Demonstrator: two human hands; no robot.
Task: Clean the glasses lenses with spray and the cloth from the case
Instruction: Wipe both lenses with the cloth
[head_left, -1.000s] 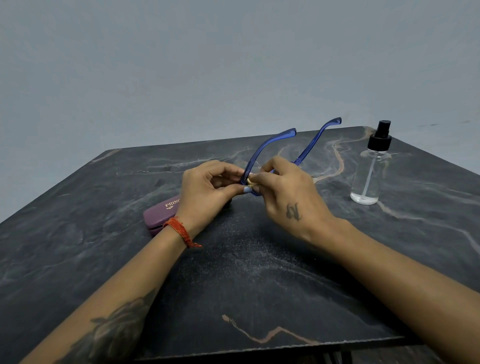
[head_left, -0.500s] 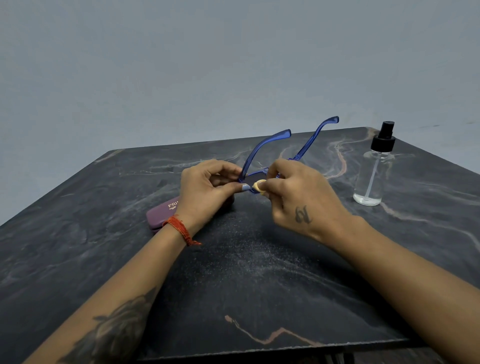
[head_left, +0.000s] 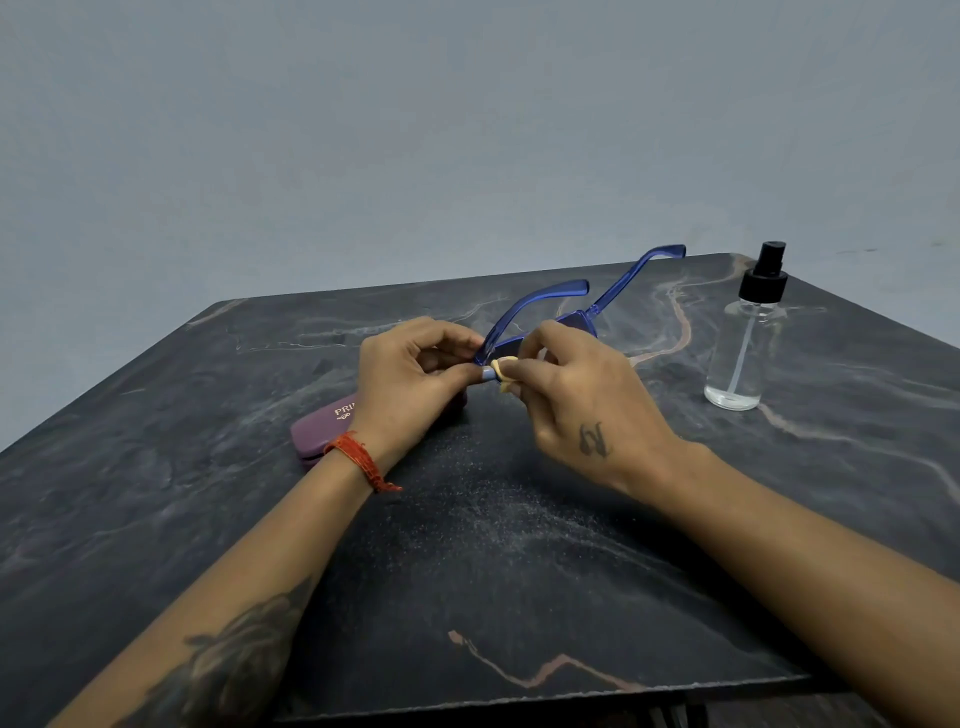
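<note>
Blue-framed glasses (head_left: 540, 304) are held above the table, temples pointing away from me. My left hand (head_left: 410, 379) pinches the frame's left corner. My right hand (head_left: 576, 400) presses a small yellow cloth (head_left: 503, 370) against the left lens, which the fingers mostly hide. The purple case (head_left: 324, 428) lies shut on the table under my left wrist. A clear spray bottle (head_left: 745, 338) with a black nozzle stands upright at the right, apart from both hands.
The dark marble table (head_left: 467, 571) has its front edge close to me and corners at the back left and right. A plain grey wall stands behind it.
My right hand has shifted slightly on the lens with the cloth, and the glasses have tilted a little. The left hand, case and bottle stay where they were.
</note>
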